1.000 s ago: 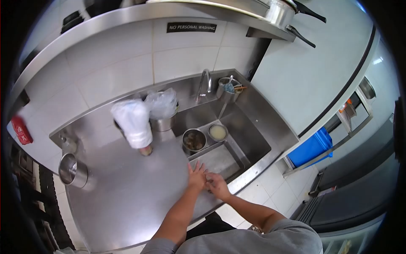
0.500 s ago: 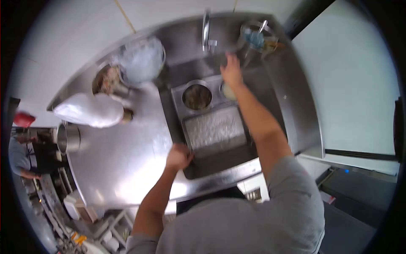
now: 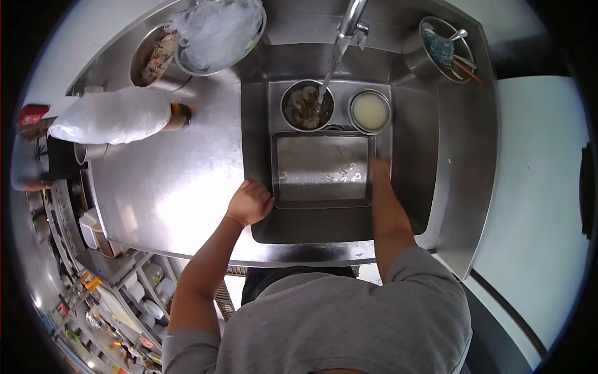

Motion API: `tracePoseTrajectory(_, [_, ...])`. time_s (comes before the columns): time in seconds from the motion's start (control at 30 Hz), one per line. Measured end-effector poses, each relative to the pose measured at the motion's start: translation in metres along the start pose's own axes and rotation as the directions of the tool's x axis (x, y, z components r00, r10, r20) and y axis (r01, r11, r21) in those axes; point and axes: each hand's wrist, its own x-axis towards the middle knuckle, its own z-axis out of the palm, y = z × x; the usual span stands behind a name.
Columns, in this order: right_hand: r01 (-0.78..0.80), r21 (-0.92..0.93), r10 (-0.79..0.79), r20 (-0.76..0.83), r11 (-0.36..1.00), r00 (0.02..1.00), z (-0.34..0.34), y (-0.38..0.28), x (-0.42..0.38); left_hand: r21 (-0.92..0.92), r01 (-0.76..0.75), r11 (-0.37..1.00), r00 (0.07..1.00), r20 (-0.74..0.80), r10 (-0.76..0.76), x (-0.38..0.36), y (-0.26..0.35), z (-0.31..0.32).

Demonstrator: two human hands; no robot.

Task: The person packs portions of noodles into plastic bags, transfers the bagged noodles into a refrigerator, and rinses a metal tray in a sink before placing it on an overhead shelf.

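Since half second ago: right hand (image 3: 380,167) pulled back from tap (image 3: 350,22), now on right rim of tray (image 3: 322,168), grip unclear. Water now streams into bowl (image 3: 307,106). Left hand (image 3: 250,202) curled on tray's left corner at worktop (image 3: 180,181) edge. Tray rectangular, steel, fills sink (image 3: 411,124) middle; little side room.

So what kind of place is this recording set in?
Most likely a commercial kitchen's wash station: a deep stainless steel sink set in a steel counter, a rectangular metal tray and round steel bowls under the running tap, and a plastic-wrapped steel container.
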Motion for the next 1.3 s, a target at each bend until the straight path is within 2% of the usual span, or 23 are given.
tracePoseTrajectory(0.03, [-0.175,0.312,0.111,0.211,0.934,0.971,0.027,0.005,-0.017,0.000,0.001,1.000,1.000,-0.002,-0.001,0.000,0.000,-0.001])
tracePoseTrajectory(0.07, [-0.408,0.672,0.229,0.343,0.618,0.911,0.044,0.009,-0.031,0.001,0.000,1.000,1.000,-0.008,0.000,0.001,0.001,0.000])
tracePoseTrajectory(0.1, [-0.486,0.756,0.271,0.405,0.438,0.873,0.052,0.012,-0.037,0.009,-0.004,1.000,1.000,-0.018,0.005,0.002,0.001,0.001])
tracePoseTrajectory(0.2, [-0.402,0.685,0.158,0.392,0.607,0.906,0.079,0.028,-0.023,0.028,-0.004,1.000,1.000,-0.007,0.004,0.001,0.000,0.001])
tracePoseTrajectory(0.3, [-0.151,0.635,-0.052,0.290,0.758,0.956,0.074,0.037,-0.021,0.015,0.019,1.000,0.999,0.027,-0.019,0.002,0.004,0.002])
tracePoseTrajectory(0.4, [-0.184,0.615,0.116,0.148,0.767,0.982,0.074,0.030,-0.024,0.057,-0.007,0.998,0.999,0.032,0.005,-0.001,0.002,0.002])
tracePoseTrajectory(0.5, [0.036,0.303,-0.105,0.215,0.952,0.971,0.089,0.044,-0.008,0.101,0.016,0.995,0.995,0.098,-0.025,-0.001,0.005,-0.002])
tracePoseTrajectory(0.57, [0.129,0.315,-0.273,0.470,0.940,0.839,0.012,0.040,-0.029,0.086,0.001,0.996,0.998,0.056,-0.006,-0.003,0.003,0.002])
tracePoseTrajectory(0.63, [0.365,0.224,-0.428,0.449,0.904,0.784,-0.045,0.030,-0.054,0.076,-0.008,0.997,1.000,0.028,0.006,-0.004,0.003,0.003])
tracePoseTrajectory(0.67, [0.528,0.084,-0.525,0.320,0.845,0.789,-0.053,0.029,-0.072,0.072,-0.008,0.997,1.000,0.024,0.006,-0.004,0.004,0.002])
tracePoseTrajectory(0.7, [0.652,-0.083,-0.628,0.201,0.754,0.752,-0.062,0.026,-0.088,0.070,-0.006,0.998,1.000,0.017,0.005,-0.005,0.004,0.001])
tracePoseTrajectory(0.73, [0.492,0.122,-0.500,0.052,0.862,0.864,-0.071,0.021,-0.101,0.074,-0.015,0.997,1.000,0.013,0.014,-0.006,0.002,0.002])
tracePoseTrajectory(0.77, [0.325,0.345,-0.325,-0.060,0.880,0.944,-0.081,0.014,-0.113,0.078,-0.023,0.997,1.000,0.008,0.022,-0.007,0.000,0.003])
tracePoseTrajectory(0.8, [0.164,0.566,-0.117,-0.118,0.808,0.986,-0.093,0.005,-0.124,0.079,-0.030,0.996,1.000,0.008,0.030,-0.009,0.000,0.004])
tracePoseTrajectory(0.9, [0.198,0.684,0.031,-0.307,0.702,0.951,-0.164,-0.028,-0.164,0.086,-0.013,0.996,0.998,0.058,0.008,-0.007,0.002,-0.001])
tracePoseTrajectory(1.0, [0.316,0.501,-0.071,-0.448,0.806,0.891,-0.234,-0.037,-0.195,0.078,-0.030,0.996,0.999,0.015,0.029,-0.010,0.000,0.001])
tracePoseTrajectory(1.1, [0.413,0.327,-0.222,-0.489,0.850,0.844,-0.306,-0.027,-0.235,0.050,-0.034,0.998,0.999,0.029,0.033,-0.013,-0.005,0.007])
tracePoseTrajectory(1.17, [0.435,0.307,-0.183,-0.600,0.847,0.779,-0.320,-0.005,-0.236,0.053,-0.045,0.998,0.999,-0.009,0.045,-0.014,-0.003,0.006])
tracePoseTrajectory(1.2, [0.442,0.392,-0.105,-0.641,0.807,0.760,-0.324,0.007,-0.233,0.058,-0.051,0.997,0.998,-0.030,0.053,-0.013,-0.002,0.004])
tracePoseTrajectory(1.23, [0.485,0.489,0.005,-0.708,0.725,0.706,-0.305,0.028,-0.211,0.056,-0.020,0.998,0.999,0.033,0.018,-0.012,-0.001,0.001])
tracePoseTrajectory(1.3, [0.398,0.717,0.121,-0.554,0.572,0.824,-0.286,0.066,-0.186,0.058,0.047,0.997,0.985,0.163,-0.056,-0.011,0.001,-0.003])
